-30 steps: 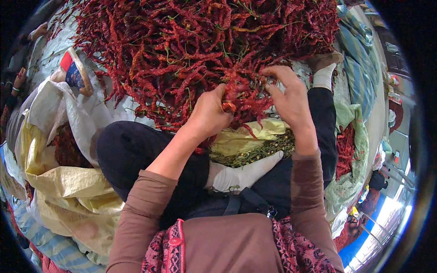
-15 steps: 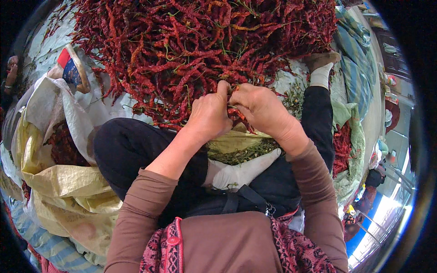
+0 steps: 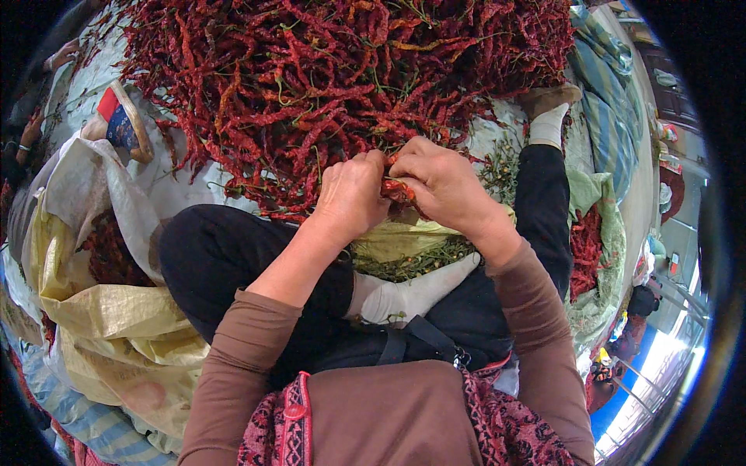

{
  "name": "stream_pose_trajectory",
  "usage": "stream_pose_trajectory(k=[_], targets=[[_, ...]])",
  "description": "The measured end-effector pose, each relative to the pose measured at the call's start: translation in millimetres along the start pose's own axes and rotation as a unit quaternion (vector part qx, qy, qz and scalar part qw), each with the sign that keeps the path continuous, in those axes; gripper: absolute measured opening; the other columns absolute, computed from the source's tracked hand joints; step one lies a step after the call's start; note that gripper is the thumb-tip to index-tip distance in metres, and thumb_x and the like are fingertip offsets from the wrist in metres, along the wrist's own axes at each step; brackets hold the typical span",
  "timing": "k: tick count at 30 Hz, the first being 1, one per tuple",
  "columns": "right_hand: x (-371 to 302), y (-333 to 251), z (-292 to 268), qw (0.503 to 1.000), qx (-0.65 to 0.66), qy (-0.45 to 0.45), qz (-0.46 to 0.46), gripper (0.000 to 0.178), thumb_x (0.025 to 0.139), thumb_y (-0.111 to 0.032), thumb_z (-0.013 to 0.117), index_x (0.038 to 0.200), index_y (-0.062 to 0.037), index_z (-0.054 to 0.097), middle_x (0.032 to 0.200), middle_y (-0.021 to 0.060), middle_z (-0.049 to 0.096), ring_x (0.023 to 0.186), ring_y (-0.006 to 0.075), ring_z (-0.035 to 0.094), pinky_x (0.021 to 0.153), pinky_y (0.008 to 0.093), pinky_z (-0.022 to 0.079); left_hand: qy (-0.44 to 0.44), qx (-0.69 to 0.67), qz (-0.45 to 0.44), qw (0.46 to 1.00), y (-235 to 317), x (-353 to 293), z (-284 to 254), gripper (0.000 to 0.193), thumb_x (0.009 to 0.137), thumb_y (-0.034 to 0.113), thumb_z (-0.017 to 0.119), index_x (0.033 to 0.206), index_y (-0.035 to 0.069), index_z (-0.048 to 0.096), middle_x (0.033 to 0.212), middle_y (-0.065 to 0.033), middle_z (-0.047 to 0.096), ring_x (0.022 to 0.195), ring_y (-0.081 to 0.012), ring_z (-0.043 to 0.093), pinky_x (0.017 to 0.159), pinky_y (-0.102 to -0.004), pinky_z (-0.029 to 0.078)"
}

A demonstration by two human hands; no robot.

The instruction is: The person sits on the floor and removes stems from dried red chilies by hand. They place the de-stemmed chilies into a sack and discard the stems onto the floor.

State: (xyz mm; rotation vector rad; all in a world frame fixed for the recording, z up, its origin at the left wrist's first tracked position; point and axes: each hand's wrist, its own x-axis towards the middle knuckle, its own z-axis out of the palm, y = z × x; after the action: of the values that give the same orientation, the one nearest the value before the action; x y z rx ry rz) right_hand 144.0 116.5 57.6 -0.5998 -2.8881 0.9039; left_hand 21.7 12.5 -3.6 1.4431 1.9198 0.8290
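Observation:
A large heap of wrinkled dried red chilies (image 3: 334,85), some with pale green stems, lies in front of me. At its near edge, my left hand (image 3: 350,194) and my right hand (image 3: 447,186) are close together with fingers pinched. Between them, dried chili peppers (image 3: 398,191) in orange-red are gripped; the fingertips hide their ends, so I cannot tell how many there are. Below the hands is a yellow cloth or sack (image 3: 400,239). Loose green stems (image 3: 416,262) lie next to it, by my white-socked foot (image 3: 416,291).
On my left, a yellow-and-white sack (image 3: 116,311) holds dark red chilies. A green sack (image 3: 602,291) with chilies stands right of my outstretched leg (image 3: 540,186). More stem scraps (image 3: 501,175) lie by that leg. Someone's blue-and-red shoe (image 3: 123,124) rests at upper left.
Both hands have shifted slightly at the same spot, and more of the red chilies shows between them. At the far left edge, another person's hands have moved.

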Motion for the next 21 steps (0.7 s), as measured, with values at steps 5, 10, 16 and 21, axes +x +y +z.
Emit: stream_pose_trajectory(k=[5,10,16,21], targets=[[2,-6,11,0.999,-0.034,0.020,0.015,0.012,0.071,-0.004,0.062,0.082,-0.0030,0.058,0.086,0.0108,0.058,0.077,0.0318,0.059,0.063,0.0362,0.047,-0.003,0.024,-0.026,0.999,0,0,-2,0.029,0.063,0.009,0.068,0.087,-0.001,0.052,0.082,-0.0227,0.062,0.079,-0.0401,0.061,0.068,-0.0472,0.049],[6,-9,36,0.986,-0.031,0.164,0.012,0.004,0.072,-0.005,0.059,0.074,-0.0042,0.056,0.079,0.0114,0.055,0.070,0.0319,0.059,0.058,0.0411,0.047,0.024,0.004,-0.091,0.996,-1,-2,5,0.028,0.066,0.009,0.067,0.087,-0.002,0.052,0.078,-0.0259,0.062,0.077,-0.0421,0.061,0.068,-0.0494,0.049],[22,38,41,0.908,0.102,0.352,0.205,0.006,0.072,-0.005,0.066,0.077,-0.0029,0.063,0.074,0.0133,0.060,0.069,0.0241,0.061,0.065,0.0325,0.048,0.074,-0.050,-0.128,0.988,-6,-3,9,0.028,0.069,0.011,0.065,0.087,-0.004,0.050,0.076,-0.0267,0.061,0.078,-0.0446,0.059,0.070,-0.0506,0.047],[2,53,-14,0.911,0.034,0.352,0.210,0.024,0.078,-0.008,0.065,0.102,-0.0027,0.063,0.092,0.0100,0.062,0.071,0.0150,0.058,0.067,0.0288,0.048,0.120,-0.211,-0.072,0.967,-2,1,9,0.026,0.072,0.010,0.065,0.092,-0.002,0.054,0.076,-0.0220,0.062,0.075,-0.0358,0.062,0.068,-0.0419,0.047]])
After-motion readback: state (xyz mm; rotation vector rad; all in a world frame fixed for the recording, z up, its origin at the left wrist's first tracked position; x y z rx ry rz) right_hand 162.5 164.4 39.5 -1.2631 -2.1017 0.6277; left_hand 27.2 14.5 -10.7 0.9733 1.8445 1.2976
